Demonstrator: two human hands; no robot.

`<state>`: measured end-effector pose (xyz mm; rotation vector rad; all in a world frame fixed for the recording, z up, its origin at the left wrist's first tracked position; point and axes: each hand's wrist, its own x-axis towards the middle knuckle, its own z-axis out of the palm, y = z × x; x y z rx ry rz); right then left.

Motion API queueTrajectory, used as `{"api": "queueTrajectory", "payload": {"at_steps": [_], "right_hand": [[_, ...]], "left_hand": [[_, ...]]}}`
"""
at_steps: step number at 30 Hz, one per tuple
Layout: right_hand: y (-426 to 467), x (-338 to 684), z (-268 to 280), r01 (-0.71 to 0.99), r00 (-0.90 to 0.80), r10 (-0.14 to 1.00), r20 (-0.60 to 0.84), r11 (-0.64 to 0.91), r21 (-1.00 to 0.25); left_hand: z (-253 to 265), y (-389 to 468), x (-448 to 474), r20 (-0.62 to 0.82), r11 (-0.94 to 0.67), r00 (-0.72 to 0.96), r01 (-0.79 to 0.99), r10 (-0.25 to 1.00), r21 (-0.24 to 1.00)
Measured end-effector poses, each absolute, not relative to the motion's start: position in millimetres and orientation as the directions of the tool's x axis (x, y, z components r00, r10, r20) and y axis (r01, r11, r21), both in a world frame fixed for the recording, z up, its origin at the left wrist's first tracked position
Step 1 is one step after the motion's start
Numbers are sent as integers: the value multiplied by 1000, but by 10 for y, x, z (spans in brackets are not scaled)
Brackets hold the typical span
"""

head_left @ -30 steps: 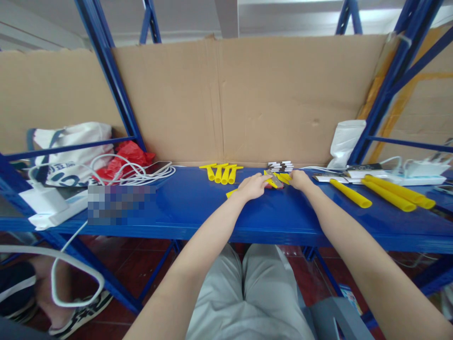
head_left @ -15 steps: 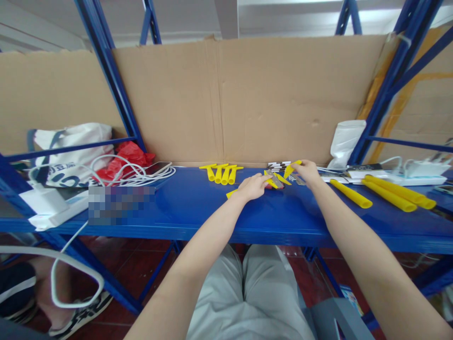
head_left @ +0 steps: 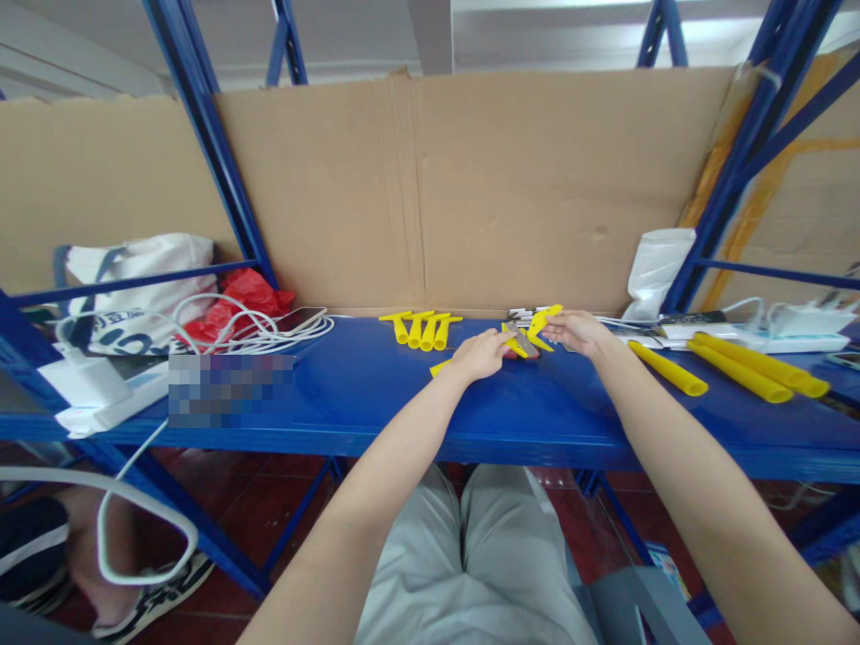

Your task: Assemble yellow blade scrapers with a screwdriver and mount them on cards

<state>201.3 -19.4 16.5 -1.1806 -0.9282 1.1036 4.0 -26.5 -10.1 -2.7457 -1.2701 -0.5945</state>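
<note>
My left hand (head_left: 478, 355) is closed at the middle of the blue shelf, its fingertips pressed on a yellow piece with a grey, metal-looking strip (head_left: 520, 340). A yellow end (head_left: 439, 368) pokes out on the wrist side of that hand; whether it belongs to the same piece is hidden. My right hand (head_left: 579, 331) pinches a thin, flat yellow piece (head_left: 544, 318) just above the shelf, close to the left hand's fingertips. Another pointed yellow bit (head_left: 538, 340) shows beneath it. Several yellow T-shaped tubes (head_left: 428, 331) lie in a row left of my hands.
Long yellow tapered tubes (head_left: 672, 369) lie to the right. Black-and-white sticks (head_left: 520, 314) are behind my hands, before a cardboard wall (head_left: 524, 188). White cables (head_left: 269, 327), a red bag (head_left: 235, 305) and a cloth bag (head_left: 148, 291) crowd the left. Another person's shoe (head_left: 158, 596) is below.
My right hand has shifted slightly, its fingers now more extended, and the flat yellow piece has moved a little left and turned. The left hand has stayed in place.
</note>
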Motion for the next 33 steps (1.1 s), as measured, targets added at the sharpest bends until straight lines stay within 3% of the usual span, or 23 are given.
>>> {"api": "queueTrajectory", "payload": {"at_steps": [4, 9, 16, 33], "right_hand": [[-198, 1989, 174, -122, 195, 979, 58, 83, -989], [-216, 1937, 168, 58, 182, 973, 140, 131, -990], [-185, 1894, 78, 262, 99, 985, 144, 113, -958], [-170, 1858, 45, 308, 68, 981, 180, 151, -939]], "left_hand": [[-108, -255, 39, 376, -669, 592, 736, 713, 110], [-105, -249, 43, 399, -672, 575, 723, 715, 162], [-76, -294, 43, 388, -655, 553, 728, 737, 206], [-90, -288, 41, 399, -677, 575, 713, 714, 185]]}}
